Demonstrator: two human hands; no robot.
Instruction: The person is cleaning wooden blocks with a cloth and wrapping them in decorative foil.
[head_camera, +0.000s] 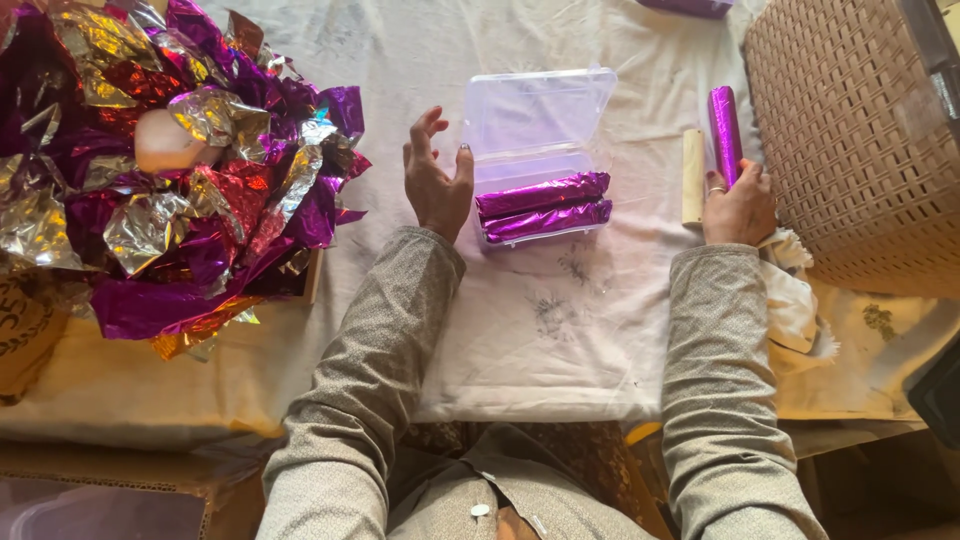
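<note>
Near the bench's right edge, right hand clamped on a purple roll beside a bare stick, left hand spread wide, touching nothing, beside the clear box holding two rolls, foil heap at left edge.

I take this for a home worktable turned to small handcraft packing, not a factory bench. A stained white cloth covers the table, with a yellowish embroidered cloth beneath it. Well off from my left fingertips a heap of crumpled foil wrappers in purple, red and gold spills across the surface. Just past my right fingers stands a woven wicker basket, a household piece.
</note>
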